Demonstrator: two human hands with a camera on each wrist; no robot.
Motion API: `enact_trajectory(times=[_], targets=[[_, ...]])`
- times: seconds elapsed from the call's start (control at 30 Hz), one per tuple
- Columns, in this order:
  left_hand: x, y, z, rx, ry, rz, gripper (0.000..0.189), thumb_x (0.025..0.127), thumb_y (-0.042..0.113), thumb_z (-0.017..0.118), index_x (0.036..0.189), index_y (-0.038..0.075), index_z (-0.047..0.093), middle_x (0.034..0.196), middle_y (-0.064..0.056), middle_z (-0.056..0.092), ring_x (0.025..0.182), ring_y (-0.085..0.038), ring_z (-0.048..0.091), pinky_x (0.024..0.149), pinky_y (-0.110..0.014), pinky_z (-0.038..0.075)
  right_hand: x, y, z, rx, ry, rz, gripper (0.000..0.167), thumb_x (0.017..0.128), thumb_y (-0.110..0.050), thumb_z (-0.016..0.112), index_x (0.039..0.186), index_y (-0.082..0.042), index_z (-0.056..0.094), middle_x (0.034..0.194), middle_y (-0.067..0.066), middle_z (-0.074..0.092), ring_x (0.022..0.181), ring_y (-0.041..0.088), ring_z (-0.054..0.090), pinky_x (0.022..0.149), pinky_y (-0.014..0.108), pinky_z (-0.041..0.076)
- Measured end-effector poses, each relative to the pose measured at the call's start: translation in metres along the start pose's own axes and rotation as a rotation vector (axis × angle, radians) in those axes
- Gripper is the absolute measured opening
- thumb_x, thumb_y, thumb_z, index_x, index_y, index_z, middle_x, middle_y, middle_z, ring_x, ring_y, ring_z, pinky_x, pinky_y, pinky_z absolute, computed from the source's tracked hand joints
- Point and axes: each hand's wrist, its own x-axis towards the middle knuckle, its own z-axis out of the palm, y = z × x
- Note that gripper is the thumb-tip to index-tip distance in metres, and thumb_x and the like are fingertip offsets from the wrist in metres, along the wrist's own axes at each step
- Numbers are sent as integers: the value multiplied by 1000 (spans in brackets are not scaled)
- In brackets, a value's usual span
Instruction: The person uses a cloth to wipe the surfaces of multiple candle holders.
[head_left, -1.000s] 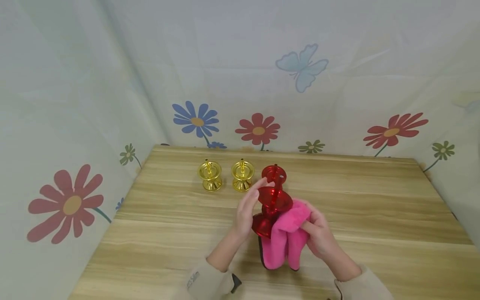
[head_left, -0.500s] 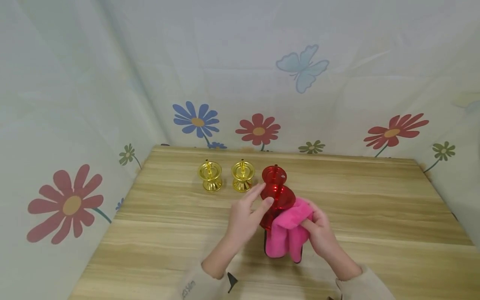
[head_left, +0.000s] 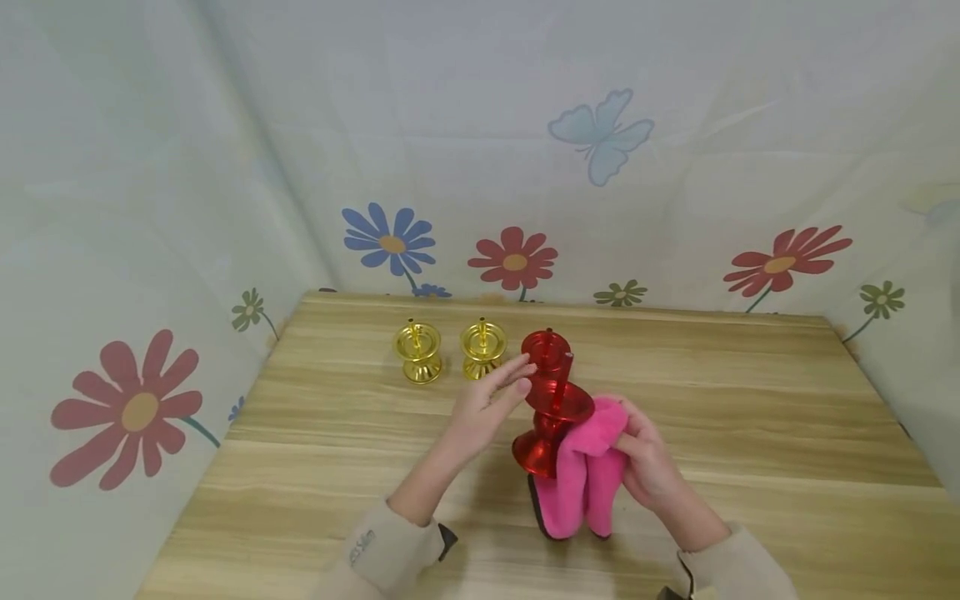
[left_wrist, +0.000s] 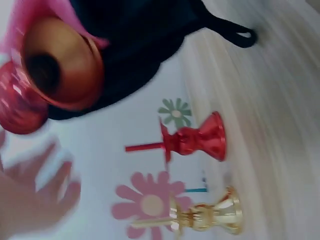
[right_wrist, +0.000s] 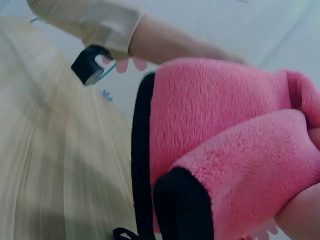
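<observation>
A shiny red candle holder (head_left: 551,404), with a dish, a flared base and an upright spike, is held above the table, slightly tilted. My right hand (head_left: 648,462) grips a fluffy pink cloth (head_left: 588,467) with black edging, which lies against the holder's right side. My left hand (head_left: 480,412) hovers at the left of the dish with fingers extended. In the left wrist view, the blurred left hand (left_wrist: 37,195) appears apart from the holder, whose hollow base (left_wrist: 77,65) faces that camera. Pink cloth (right_wrist: 225,150) fills much of the right wrist view and hides most of the right fingers.
Behind the held piece stands another red candle holder (head_left: 543,346). Two gold candle holders, one left (head_left: 418,354) and one nearer the middle (head_left: 482,346), are in line with it. The wooden table (head_left: 750,417) ends at a flower-printed curtain (head_left: 675,167).
The held red candle holder tips away and then back more upright, now slightly farther right. My left hand comes off its dish toward the left. The right hand keeps the cloth against it.
</observation>
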Motion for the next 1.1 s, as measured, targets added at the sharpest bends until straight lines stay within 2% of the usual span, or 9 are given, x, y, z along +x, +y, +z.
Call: enact_trajectory(times=[0.1,0.13,0.23,0.33,0.47,0.63,0.9,0.97,1.1], targets=[[-4,10,6,209,164,8,43,90,39,45,122,12,53,115,-3,61,82,-12,62,81,-28,50,1,1,1,-104,82,5,45,84,16,29,112,-12,51,104,-6,59,92,3,57,79,16,48],[-6,13,9,268,188,6,45,89,40,47,122,10,53,115,-4,61,82,-14,63,80,-28,50,1,1,1,-145,102,9,43,84,15,31,111,-12,51,103,-7,59,91,3,57,78,16,48],[-12,23,19,394,179,-16,59,85,48,49,128,6,47,126,-9,52,95,-21,61,87,-34,47,2,3,4,-244,126,5,40,86,13,34,111,-13,50,104,-7,58,92,3,57,77,17,49],[-14,28,26,439,153,-68,74,82,54,50,136,7,33,139,-14,35,126,-28,36,97,-43,38,3,4,6,-272,136,-13,39,86,13,35,111,-13,49,104,-7,58,92,3,57,77,17,49],[-14,25,34,407,181,-56,72,86,50,47,139,6,25,144,-16,25,130,-30,28,99,-47,34,4,6,9,-243,152,-16,40,85,14,34,110,-13,50,104,-7,58,92,3,57,77,17,49],[-8,17,35,285,171,12,66,87,44,48,140,13,24,143,-10,30,126,-25,37,95,-43,40,4,7,9,-171,130,-7,44,82,18,31,110,-11,49,103,-6,58,90,3,58,76,17,49],[1,3,19,63,-76,105,60,86,33,55,138,27,26,139,1,37,126,-14,38,97,-38,39,3,2,3,-35,58,-4,45,84,17,27,112,-10,50,106,-4,59,93,5,58,79,17,48],[2,3,16,142,-111,119,63,86,39,53,139,27,22,142,1,33,128,-15,35,98,-39,39,2,0,2,-24,55,3,45,85,16,26,112,-10,50,106,-4,59,93,5,58,80,18,48],[2,9,17,517,-73,99,80,80,65,38,142,20,14,144,-5,29,128,-21,34,99,-43,36,1,-1,1,-30,111,0,45,84,17,27,110,-10,52,103,-4,60,91,5,58,79,17,48]])
